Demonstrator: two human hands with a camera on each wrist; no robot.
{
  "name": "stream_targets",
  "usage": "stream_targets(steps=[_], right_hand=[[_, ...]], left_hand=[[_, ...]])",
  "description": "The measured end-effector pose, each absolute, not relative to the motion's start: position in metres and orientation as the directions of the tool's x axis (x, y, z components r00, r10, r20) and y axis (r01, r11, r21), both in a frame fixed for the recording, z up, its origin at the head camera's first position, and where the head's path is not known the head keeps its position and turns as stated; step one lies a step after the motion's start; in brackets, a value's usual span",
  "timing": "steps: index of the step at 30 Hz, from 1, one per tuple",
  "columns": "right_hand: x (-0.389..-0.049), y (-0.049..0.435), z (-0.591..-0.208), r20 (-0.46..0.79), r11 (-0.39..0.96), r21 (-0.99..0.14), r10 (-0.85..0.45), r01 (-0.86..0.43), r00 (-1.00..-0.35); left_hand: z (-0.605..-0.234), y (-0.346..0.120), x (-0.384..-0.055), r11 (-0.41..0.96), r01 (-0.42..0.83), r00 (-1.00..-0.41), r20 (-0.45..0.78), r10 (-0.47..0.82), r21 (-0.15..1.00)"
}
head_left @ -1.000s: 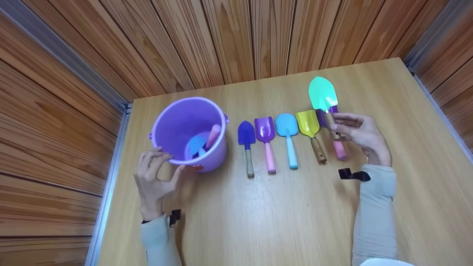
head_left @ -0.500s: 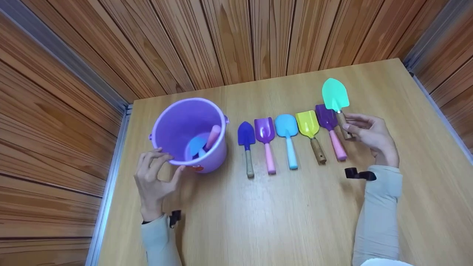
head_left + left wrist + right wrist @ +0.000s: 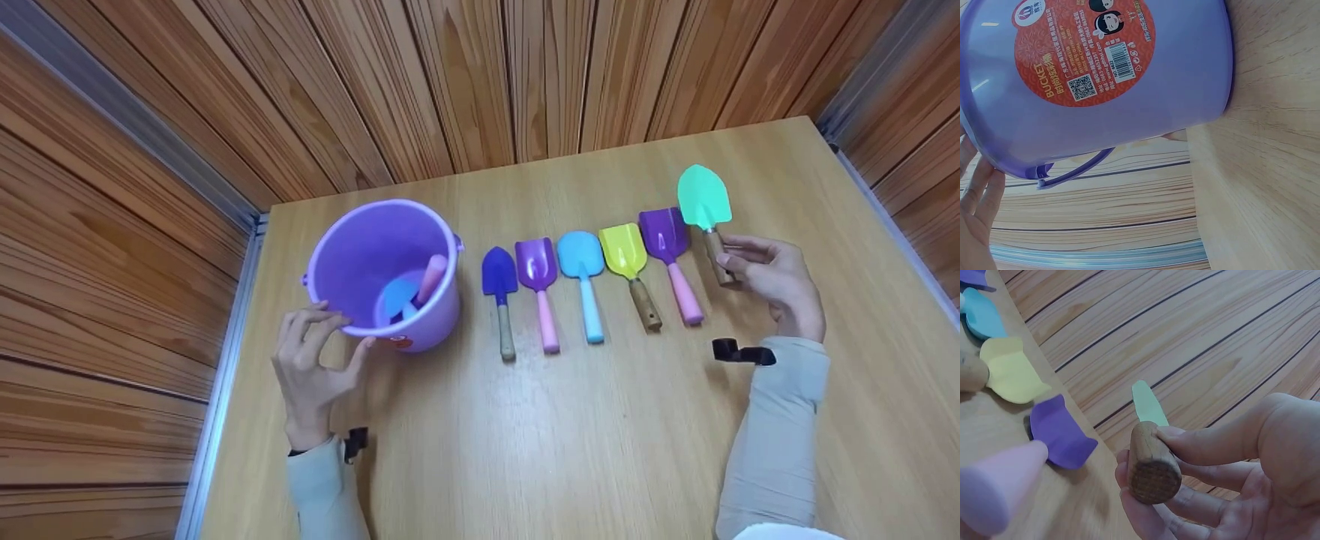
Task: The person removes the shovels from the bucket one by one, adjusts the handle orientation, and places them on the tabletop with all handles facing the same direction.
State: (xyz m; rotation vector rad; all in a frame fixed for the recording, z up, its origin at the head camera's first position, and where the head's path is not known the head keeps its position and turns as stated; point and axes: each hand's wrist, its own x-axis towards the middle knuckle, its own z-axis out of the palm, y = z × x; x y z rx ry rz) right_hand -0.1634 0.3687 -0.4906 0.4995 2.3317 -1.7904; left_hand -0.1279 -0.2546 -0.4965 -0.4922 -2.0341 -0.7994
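i have my right hand (image 3: 772, 281) pinching the wooden handle of the green shovel (image 3: 705, 199), thumb and fingertips curled round the butt end; from the right wrist view the round end grain sits between my thumb and fingers (image 3: 1185, 503), with the green blade pointing away from the palm toward the wall. the shovel sits at the far right end of a row on the table (image 3: 600, 435). just to the left of my grip lies the purple shovel with the pink handle (image 3: 670, 259), then the yellow shovel (image 3: 628, 262), the light blue shovel (image 3: 583, 274), a second purple scoop (image 3: 538, 277) and the dark blue shovel (image 3: 500, 289), all side by side with blades toward the wall. i cannot tell whether the green blade touches the table.

my left hand (image 3: 311, 371) rests against the near side of the purple bucket (image 3: 382, 270), fingers bent round its rim and wall; in the left wrist view my fingertips (image 3: 979, 185) touch the wall beside the handle lug, near a red label. inside the bucket, away from that hand, stands another blue shovel with a pink handle (image 3: 416, 289).
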Motion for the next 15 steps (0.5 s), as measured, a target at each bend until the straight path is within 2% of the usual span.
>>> stream_targets(steps=[9, 15], right_hand=[[-0.161, 0.381, -0.495, -0.371, 0.147, -0.907, 0.166, 0.395, -0.913], [-0.159, 0.385, -0.501, -0.39, 0.236, -0.876, 0.166, 0.421, -0.906]], left_hand=[[-0.496, -0.255, -0.128, 0.709, 0.604, -0.549, 0.835, 0.041, 0.363], [-0.496, -0.255, -0.127, 0.724, 0.593, -0.556, 0.829, 0.053, 0.352]])
